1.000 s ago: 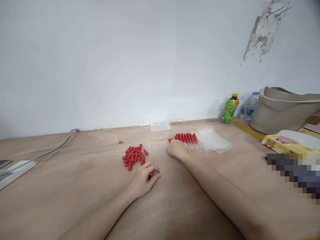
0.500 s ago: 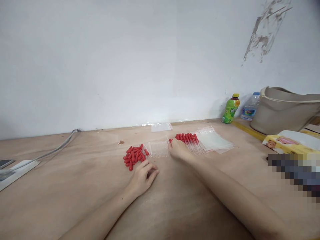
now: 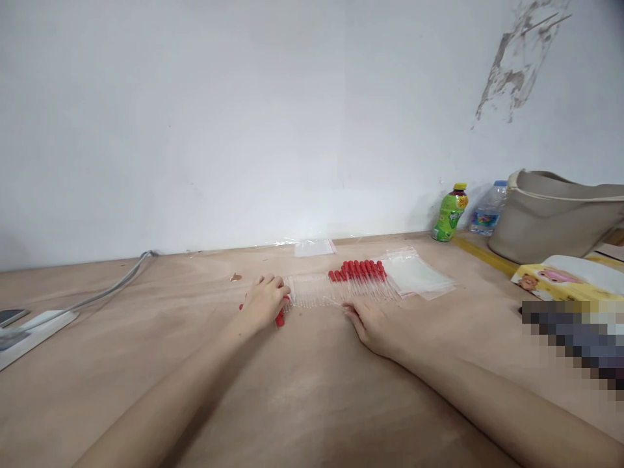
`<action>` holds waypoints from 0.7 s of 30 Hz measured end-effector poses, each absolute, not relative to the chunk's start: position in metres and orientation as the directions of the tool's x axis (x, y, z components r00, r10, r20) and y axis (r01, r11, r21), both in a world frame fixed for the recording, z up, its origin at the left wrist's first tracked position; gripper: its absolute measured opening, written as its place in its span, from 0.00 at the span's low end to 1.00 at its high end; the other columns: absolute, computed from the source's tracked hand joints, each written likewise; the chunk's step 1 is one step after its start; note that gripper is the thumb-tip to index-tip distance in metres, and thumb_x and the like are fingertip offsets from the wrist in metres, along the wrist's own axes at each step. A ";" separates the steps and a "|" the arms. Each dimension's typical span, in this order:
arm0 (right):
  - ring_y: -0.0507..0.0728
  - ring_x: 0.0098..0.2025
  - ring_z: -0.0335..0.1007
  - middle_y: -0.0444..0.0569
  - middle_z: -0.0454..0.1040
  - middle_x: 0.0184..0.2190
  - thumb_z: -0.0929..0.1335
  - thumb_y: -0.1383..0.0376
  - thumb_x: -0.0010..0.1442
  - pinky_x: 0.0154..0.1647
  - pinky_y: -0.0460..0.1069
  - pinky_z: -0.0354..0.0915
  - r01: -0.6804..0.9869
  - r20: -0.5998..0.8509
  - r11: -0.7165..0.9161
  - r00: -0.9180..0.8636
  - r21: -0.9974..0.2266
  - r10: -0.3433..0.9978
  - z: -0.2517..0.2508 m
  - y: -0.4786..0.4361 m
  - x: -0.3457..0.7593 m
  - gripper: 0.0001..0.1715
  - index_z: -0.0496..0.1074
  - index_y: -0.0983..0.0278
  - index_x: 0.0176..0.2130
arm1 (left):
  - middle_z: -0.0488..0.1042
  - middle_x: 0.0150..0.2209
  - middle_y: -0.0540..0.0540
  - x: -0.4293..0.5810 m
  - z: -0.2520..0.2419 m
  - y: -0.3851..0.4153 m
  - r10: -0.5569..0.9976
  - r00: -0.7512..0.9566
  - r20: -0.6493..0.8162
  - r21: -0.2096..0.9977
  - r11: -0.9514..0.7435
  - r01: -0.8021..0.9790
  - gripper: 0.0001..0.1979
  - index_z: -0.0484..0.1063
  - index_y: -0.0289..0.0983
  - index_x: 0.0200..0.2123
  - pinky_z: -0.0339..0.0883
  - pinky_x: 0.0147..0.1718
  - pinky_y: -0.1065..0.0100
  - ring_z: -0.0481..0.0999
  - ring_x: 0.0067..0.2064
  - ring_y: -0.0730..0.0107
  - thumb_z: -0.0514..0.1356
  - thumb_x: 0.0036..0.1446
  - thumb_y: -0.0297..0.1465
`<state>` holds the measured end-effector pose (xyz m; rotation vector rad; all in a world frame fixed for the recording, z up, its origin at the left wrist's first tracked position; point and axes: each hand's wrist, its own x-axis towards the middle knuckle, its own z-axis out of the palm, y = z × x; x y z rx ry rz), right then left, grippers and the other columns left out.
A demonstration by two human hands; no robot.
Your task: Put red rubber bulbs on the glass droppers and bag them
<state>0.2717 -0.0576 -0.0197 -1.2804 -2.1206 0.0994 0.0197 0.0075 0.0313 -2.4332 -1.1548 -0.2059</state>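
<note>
A row of clear tubes (image 3: 308,290) lies side by side on the wooden tabletop (image 3: 302,403), between the person's two hands. The right hand (image 3: 371,325) is just to the near right of this row, thumb and forefinger brought together to pinch a single clear tube (image 3: 335,303) by one end; the rest of that tube sticks out leftward from the grip, its free end pointing at the near right corner of the row. The left hand (image 3: 264,301) is left of the row, palm down with bent fingers over a cluster of red dropper bulbs (image 3: 279,319). A few bulbs show at the edges of that hand, next to the row's left end, while the others are hidden beneath it; whether its fingers pinch one or only rest over them, I cannot tell. Immediately right of the row, beyond the pinched tube, lie droppers with red bulbs (image 3: 361,270), lined up with their bulbs away from the person and clear stems toward the right forearm. Farther right of the row, overlapping zip bags (image 3: 420,275) lie flat, and a white zip bag (image 3: 313,247) lies behind the row, by the wall. A green drink bottle (image 3: 447,216) stands well off to the row's far right.
</note>
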 end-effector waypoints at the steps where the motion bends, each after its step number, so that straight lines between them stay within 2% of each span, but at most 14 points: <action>1: 0.55 0.41 0.65 0.51 0.70 0.37 0.56 0.66 0.60 0.42 0.50 0.60 0.758 0.489 0.524 -0.313 -0.389 0.814 -0.022 -0.056 0.272 0.14 0.64 0.65 0.42 | 0.71 0.32 0.43 0.021 0.031 0.009 0.704 0.642 0.304 -0.332 -0.553 0.764 0.08 0.70 0.37 0.28 0.51 0.34 0.62 0.65 0.37 0.60 0.52 0.54 0.28; 5: 0.55 0.40 0.66 0.51 0.71 0.38 0.56 0.66 0.60 0.41 0.50 0.61 0.770 0.454 0.502 -0.313 -0.393 0.835 -0.019 -0.060 0.272 0.14 0.64 0.64 0.44 | 0.72 0.28 0.44 0.026 0.029 0.011 0.705 0.646 0.292 -0.346 -0.552 0.759 0.06 0.68 0.37 0.27 0.50 0.33 0.62 0.67 0.33 0.60 0.53 0.53 0.29; 10: 0.56 0.39 0.67 0.50 0.72 0.36 0.56 0.66 0.60 0.42 0.51 0.61 0.811 0.416 0.473 -0.321 -0.344 0.851 -0.010 -0.065 0.272 0.15 0.65 0.64 0.43 | 0.72 0.25 0.44 0.028 0.029 0.009 0.714 0.640 0.283 -0.353 -0.543 0.762 0.09 0.66 0.36 0.24 0.51 0.33 0.62 0.68 0.32 0.61 0.50 0.54 0.27; 14: 0.55 0.43 0.66 0.51 0.71 0.41 0.55 0.67 0.60 0.44 0.50 0.60 0.793 0.469 0.505 -0.323 -0.339 0.822 -0.010 -0.065 0.270 0.17 0.63 0.65 0.47 | 0.72 0.28 0.43 0.029 0.035 -0.007 0.707 0.620 0.341 -0.316 -0.535 0.784 0.08 0.67 0.36 0.28 0.53 0.35 0.61 0.68 0.33 0.60 0.49 0.54 0.26; 16: 0.55 0.43 0.66 0.51 0.70 0.43 0.55 0.68 0.59 0.44 0.50 0.60 0.785 0.493 0.526 -0.332 -0.328 0.804 -0.007 -0.066 0.269 0.18 0.63 0.65 0.48 | 0.71 0.31 0.42 0.031 0.033 -0.021 0.689 0.592 0.418 -0.198 -0.567 0.800 0.09 0.68 0.35 0.35 0.55 0.36 0.60 0.68 0.36 0.59 0.50 0.53 0.25; 18: 0.54 0.42 0.67 0.51 0.71 0.41 0.55 0.69 0.59 0.43 0.49 0.61 0.791 0.485 0.526 -0.344 -0.311 0.804 -0.001 -0.070 0.269 0.17 0.65 0.65 0.46 | 0.71 0.36 0.42 0.034 0.027 -0.035 0.694 0.547 0.469 0.021 -0.628 0.778 0.12 0.66 0.35 0.42 0.59 0.35 0.64 0.69 0.37 0.62 0.50 0.53 0.25; 20: 0.55 0.40 0.67 0.51 0.72 0.38 0.56 0.69 0.59 0.42 0.49 0.61 0.802 0.467 0.517 -0.349 -0.299 0.812 0.004 -0.073 0.269 0.16 0.66 0.64 0.43 | 0.70 0.37 0.43 0.038 0.017 -0.047 0.722 0.522 0.454 0.235 -0.662 0.711 0.14 0.66 0.36 0.44 0.62 0.34 0.68 0.69 0.36 0.67 0.49 0.54 0.24; 21: 0.55 0.39 0.67 0.51 0.72 0.37 0.56 0.69 0.59 0.41 0.49 0.61 0.803 0.463 0.516 -0.352 -0.297 0.814 0.005 -0.074 0.270 0.15 0.66 0.64 0.42 | 0.70 0.38 0.44 0.040 0.013 -0.051 0.732 0.525 0.434 0.304 -0.668 0.680 0.15 0.67 0.37 0.43 0.63 0.33 0.69 0.69 0.35 0.68 0.49 0.54 0.24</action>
